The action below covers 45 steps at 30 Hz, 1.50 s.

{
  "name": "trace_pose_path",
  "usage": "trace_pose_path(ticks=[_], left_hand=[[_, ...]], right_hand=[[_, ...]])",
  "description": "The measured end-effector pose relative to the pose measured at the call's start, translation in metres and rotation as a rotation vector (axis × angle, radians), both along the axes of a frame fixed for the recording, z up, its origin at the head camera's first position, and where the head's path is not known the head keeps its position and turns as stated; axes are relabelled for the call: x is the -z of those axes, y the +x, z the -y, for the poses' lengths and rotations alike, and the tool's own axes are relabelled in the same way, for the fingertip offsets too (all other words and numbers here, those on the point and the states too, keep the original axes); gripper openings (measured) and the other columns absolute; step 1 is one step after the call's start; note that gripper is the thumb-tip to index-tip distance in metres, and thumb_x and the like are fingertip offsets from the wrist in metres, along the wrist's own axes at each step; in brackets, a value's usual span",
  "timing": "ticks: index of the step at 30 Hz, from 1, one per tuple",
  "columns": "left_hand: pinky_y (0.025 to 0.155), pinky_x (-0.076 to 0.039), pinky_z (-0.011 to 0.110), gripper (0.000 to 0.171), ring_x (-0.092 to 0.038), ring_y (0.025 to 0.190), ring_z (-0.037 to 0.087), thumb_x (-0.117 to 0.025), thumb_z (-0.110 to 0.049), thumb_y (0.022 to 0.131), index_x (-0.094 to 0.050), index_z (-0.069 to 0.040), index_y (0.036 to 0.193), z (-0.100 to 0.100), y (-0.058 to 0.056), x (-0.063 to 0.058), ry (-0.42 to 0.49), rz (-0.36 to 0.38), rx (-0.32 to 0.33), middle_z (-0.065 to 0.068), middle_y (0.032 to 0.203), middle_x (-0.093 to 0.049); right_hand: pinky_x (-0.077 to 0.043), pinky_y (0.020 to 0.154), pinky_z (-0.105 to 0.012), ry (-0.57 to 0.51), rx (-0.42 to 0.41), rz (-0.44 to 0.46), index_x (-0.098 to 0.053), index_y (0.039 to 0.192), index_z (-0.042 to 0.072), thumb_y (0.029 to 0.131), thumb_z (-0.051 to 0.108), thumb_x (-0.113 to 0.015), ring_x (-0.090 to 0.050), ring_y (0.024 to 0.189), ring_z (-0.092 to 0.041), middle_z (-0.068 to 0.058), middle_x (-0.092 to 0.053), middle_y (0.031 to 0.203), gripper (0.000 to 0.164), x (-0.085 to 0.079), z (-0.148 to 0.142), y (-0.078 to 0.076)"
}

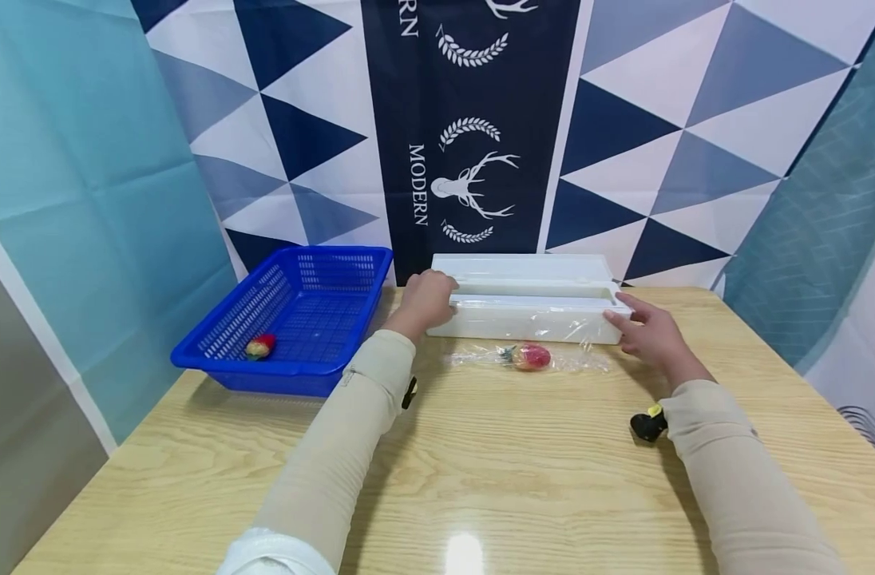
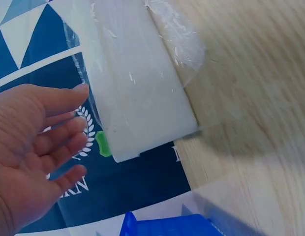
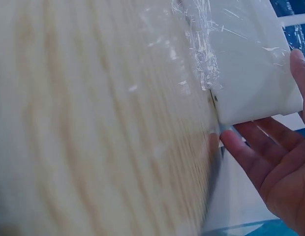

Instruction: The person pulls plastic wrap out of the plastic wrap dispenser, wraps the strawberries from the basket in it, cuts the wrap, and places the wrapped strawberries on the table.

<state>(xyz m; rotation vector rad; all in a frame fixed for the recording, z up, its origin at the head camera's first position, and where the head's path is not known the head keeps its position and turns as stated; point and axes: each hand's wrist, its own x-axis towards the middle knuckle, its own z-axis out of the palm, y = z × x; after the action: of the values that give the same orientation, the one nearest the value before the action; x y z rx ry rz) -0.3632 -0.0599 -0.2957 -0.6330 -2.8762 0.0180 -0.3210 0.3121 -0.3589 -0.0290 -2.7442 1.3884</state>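
Head view: left hand [image 1: 426,302] and right hand [image 1: 649,331] at white box's [image 1: 531,321] opposite ends, fingers parted, nothing in grip.

The long white box [image 1: 527,301] (lid raised) has clear film [image 2: 184,44] across its front.

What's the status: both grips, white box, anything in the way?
Left grip at left end of white box; right grip at right end. Lid open. Strawberry and clear film lie just in front.
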Motion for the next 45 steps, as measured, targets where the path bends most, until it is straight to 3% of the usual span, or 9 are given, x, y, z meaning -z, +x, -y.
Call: trace_pose_path(ticks=[6,12,16,20,25,31,35,40,45], left_hand=[[0.090,-0.045,0.042,0.032,-0.057,0.114,0.023,-0.066,-0.025,0.093,-0.068,-0.020,0.124,0.001,-0.008,0.007,-0.008,0.052,0.011,0.000,0.124,-0.065],[0.081,-0.045,0.037,0.012,-0.062,0.097,0.018,-0.068,-0.021,0.091,-0.076,-0.020,0.100,0.004,-0.013,0.014,0.009,-0.035,0.021,-0.006,0.102,-0.071],[0.078,-0.045,0.036,0.003,-0.062,0.086,0.016,-0.072,-0.020,0.087,-0.073,-0.018,0.084,0.005,-0.013,0.014,0.047,-0.097,0.031,-0.007,0.087,-0.069],[0.078,-0.046,0.035,0.002,-0.063,0.085,0.015,-0.072,-0.018,0.085,-0.074,-0.018,0.086,0.008,-0.009,0.011,0.072,-0.106,0.056,-0.007,0.087,-0.070],[0.076,-0.046,0.034,0.006,-0.063,0.082,0.016,-0.070,-0.015,0.085,-0.075,-0.017,0.086,0.013,-0.002,0.012,0.077,-0.130,0.112,-0.005,0.086,-0.071],[0.072,-0.047,0.035,0.010,-0.062,0.073,0.015,-0.069,-0.011,0.083,-0.073,-0.017,0.077,0.020,0.009,0.022,0.064,-0.186,0.240,-0.006,0.076,-0.069],[0.067,-0.048,0.036,0.013,-0.061,0.070,0.016,-0.068,-0.009,0.080,-0.069,-0.018,0.070,0.022,0.018,0.029,0.017,-0.230,0.355,-0.007,0.069,-0.065],[0.064,-0.047,0.036,0.015,-0.061,0.072,0.019,-0.064,-0.006,0.081,-0.066,-0.016,0.070,0.019,0.027,0.035,-0.152,-0.293,0.483,-0.003,0.070,-0.063],[0.067,-0.045,0.034,0.012,-0.060,0.078,0.019,-0.064,-0.007,0.087,-0.072,-0.015,0.083,0.011,0.034,0.039,-0.329,-0.248,0.553,-0.001,0.079,-0.067]], right_hand=[[-0.054,0.079,-0.045,0.114,-0.010,-0.031,-0.020,0.156,0.014,0.093,0.063,-0.047,-0.053,0.112,-0.046,-0.034,-0.029,0.148,0.085,-0.003,0.004,0.004],[-0.040,0.096,-0.063,0.175,-0.018,-0.141,-0.031,0.150,0.000,0.095,0.053,-0.052,-0.040,0.123,-0.056,-0.037,-0.020,0.149,0.079,-0.008,0.002,0.007],[-0.049,0.079,-0.045,0.174,0.013,-0.237,-0.047,0.139,0.000,0.093,0.047,-0.060,-0.051,0.101,-0.040,-0.029,-0.044,0.125,0.067,-0.011,0.002,0.013],[-0.042,0.058,-0.027,0.079,0.012,-0.268,-0.060,0.122,0.003,0.091,0.039,-0.067,-0.048,0.076,-0.019,-0.009,-0.055,0.089,0.049,-0.014,0.001,0.020],[-0.044,0.054,-0.026,-0.046,-0.053,-0.218,-0.067,0.105,0.005,0.090,0.032,-0.071,-0.048,0.065,-0.012,0.006,-0.059,0.076,0.031,-0.019,-0.001,0.027],[-0.050,0.058,-0.030,-0.025,-0.150,-0.205,-0.066,0.101,-0.003,0.090,0.020,-0.072,-0.055,0.061,-0.015,-0.001,-0.065,0.078,0.027,-0.018,-0.005,0.031],[-0.055,0.061,-0.033,0.043,-0.193,-0.185,-0.067,0.099,-0.005,0.089,0.012,-0.072,-0.059,0.066,-0.014,-0.004,-0.068,0.082,0.021,-0.015,-0.008,0.034],[-0.053,0.060,-0.030,0.218,-0.231,-0.147,-0.068,0.092,0.000,0.087,0.007,-0.072,-0.056,0.070,-0.016,-0.007,-0.063,0.080,0.010,-0.015,-0.007,0.036],[-0.045,0.059,-0.027,0.427,-0.301,-0.152,-0.068,0.083,0.006,0.082,0.003,-0.073,-0.051,0.070,-0.018,-0.001,-0.060,0.074,0.007,-0.015,-0.002,0.035]])
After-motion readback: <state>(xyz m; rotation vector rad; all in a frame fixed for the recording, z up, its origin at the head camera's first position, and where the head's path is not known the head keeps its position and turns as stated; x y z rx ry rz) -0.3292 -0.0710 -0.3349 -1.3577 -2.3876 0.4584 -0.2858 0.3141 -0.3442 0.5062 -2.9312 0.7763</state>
